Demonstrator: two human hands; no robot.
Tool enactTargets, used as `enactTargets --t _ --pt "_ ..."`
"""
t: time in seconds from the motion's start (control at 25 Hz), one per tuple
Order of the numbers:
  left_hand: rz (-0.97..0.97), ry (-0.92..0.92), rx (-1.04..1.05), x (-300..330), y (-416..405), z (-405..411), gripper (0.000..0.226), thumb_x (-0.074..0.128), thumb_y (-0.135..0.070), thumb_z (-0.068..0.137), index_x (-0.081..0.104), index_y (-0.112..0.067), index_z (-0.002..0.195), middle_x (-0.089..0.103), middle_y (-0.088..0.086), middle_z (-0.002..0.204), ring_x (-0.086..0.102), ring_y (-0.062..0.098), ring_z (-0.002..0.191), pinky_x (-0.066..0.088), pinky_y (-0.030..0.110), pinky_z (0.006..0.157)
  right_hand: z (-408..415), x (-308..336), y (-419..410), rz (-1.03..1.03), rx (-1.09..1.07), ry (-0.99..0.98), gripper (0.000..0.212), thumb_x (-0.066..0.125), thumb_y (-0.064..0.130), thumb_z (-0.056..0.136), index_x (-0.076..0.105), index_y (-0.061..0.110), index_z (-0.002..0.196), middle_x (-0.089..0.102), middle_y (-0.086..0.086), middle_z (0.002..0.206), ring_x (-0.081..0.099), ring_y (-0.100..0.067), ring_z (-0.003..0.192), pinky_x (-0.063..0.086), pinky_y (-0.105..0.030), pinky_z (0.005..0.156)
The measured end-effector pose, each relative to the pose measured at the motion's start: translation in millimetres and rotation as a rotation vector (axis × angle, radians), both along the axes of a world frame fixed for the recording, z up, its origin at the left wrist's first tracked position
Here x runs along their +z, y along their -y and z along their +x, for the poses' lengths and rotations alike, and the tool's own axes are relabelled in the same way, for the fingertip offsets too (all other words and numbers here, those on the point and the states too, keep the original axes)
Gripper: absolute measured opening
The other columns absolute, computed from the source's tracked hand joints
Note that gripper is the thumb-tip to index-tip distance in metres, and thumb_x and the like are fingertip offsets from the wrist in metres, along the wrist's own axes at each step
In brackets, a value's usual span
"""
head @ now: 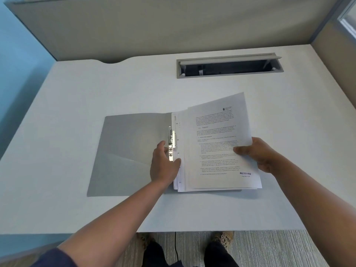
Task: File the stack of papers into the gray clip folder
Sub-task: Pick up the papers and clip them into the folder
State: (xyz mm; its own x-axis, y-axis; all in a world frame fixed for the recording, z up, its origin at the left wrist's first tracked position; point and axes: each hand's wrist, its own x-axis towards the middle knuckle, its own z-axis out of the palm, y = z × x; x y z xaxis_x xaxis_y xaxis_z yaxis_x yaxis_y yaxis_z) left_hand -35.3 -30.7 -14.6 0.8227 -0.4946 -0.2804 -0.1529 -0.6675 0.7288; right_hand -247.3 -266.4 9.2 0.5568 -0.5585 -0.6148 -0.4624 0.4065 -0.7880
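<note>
Overhead, one worn-camera view, looking down at a desk.

Surface: white desk top [77,189], matte, with a curved notch cut in its far left edge. Set into the far right part is a gray cable tray [229,66], its flap propped open over a dark cavity.

Room: beige partition panels [134,26] stand along the back and right sides of the desk; a blue wall [17,60] lies to the left; gray ribbed carpet [269,247] shows below the near edge, with a thin black cable [175,245] running across it between the person's shoes.

Task items: gray clip folder [125,151], lying open and flat near the desk's middle, left cover bare, metal clip [170,139] at the spine. Stack of papers [215,151], printed text uppermost, rests on the folder's right half, its top sheets fanned and slightly askew.

Hands: left hand [163,164] laid at the spine, fingers against the clip and thumb pressed on the stack's left edge. Right hand [256,153] pinching the stack's right edge, thumb on top, fingers beneath.
</note>
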Motion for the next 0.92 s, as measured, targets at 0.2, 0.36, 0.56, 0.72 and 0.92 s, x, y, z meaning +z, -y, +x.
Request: enactTargets --t 0.2,0.36,0.56,0.72,0.92 --pt "0.106 0.055 -0.133 1.3 -2.2 9.7 0.07 0.075 -0.034 0.077 0.045 -0.029 0.14 0.044 -0.012 0.137 0.05 0.007 0.095 0.04 0.027 0.075 5.5 -1.4 -5.1 -0.054 0.021 -0.019 0.032 0.071 -0.006 0.086 0.072 0.009 0.114 0.079 -0.011 0.109 0.075 -0.037 0.098 0.058 -0.056 0.092" --pt "0.201 0.058 -0.24 5.1 -0.3 14.3 0.081 0.073 -0.037 0.081 0.035 -0.027 0.152 0.032 -0.009 0.149 0.057 0.014 0.098 0.048 0.032 0.081 13.7 -1.4 -13.0 -0.18 0.03 -0.061 0.029 0.074 0.007 0.089 0.067 0.023 0.112 0.079 -0.003 0.107 0.077 -0.03 0.091 0.062 -0.052 0.082" --pt "0.248 0.014 -0.3 9.5 0.8 19.5 0.098 0.075 -0.041 0.08 0.022 -0.024 0.16 0.023 -0.009 0.153 0.054 0.014 0.1 0.051 0.034 0.085 19.9 -5.4 -22.8 -0.315 -0.062 -0.13 0.039 0.075 0.022 0.091 0.05 0.027 0.12 0.07 0.005 0.111 0.073 -0.024 0.094 0.061 -0.046 0.079" --pt "0.229 -0.022 -0.346 12.6 1.8 27.5 0.099 0.078 -0.034 0.079 0.021 -0.027 0.16 0.025 -0.006 0.147 0.055 0.016 0.098 0.049 0.031 0.081 24.9 -5.0 -30.6 -0.372 -0.028 -0.185 0.047 0.071 0.018 0.091 0.048 0.029 0.131 0.068 0.007 0.109 0.072 -0.021 0.091 0.058 -0.038 0.07" --pt "0.129 -0.172 -0.337 20.0 5.8 39.6 0.077 0.074 -0.014 0.077 0.042 -0.028 0.146 0.034 0.0 0.134 0.056 0.016 0.099 0.057 0.041 0.094 31.3 -0.6 -37.8 -0.356 -0.017 -0.168 0.045 0.059 0.003 0.088 0.052 0.031 0.123 0.068 0.003 0.105 0.071 -0.023 0.091 0.06 -0.039 0.07"
